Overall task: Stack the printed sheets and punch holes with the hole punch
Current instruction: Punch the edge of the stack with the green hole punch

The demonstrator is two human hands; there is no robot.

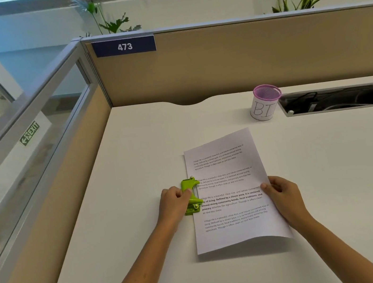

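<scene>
printed sheets (pixel 231 190) lay on the desk (pixel 125 252), hole punch (pixel 192 196) at their left edge, over the margin. left hand (pixel 175 202) left of the punch, touching it; right hand (pixel 281 193) at the sheets' right edge. cup (pixel 264 102) behind, right; partition (pixel 240 57) beyond.

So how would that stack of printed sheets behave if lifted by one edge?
Probably floppy: the printed sheets already bow upward near the right hand. Likely light and apt to slide or fan apart on the smooth desk, hence the hole punch being steadied by the left hand.
</scene>
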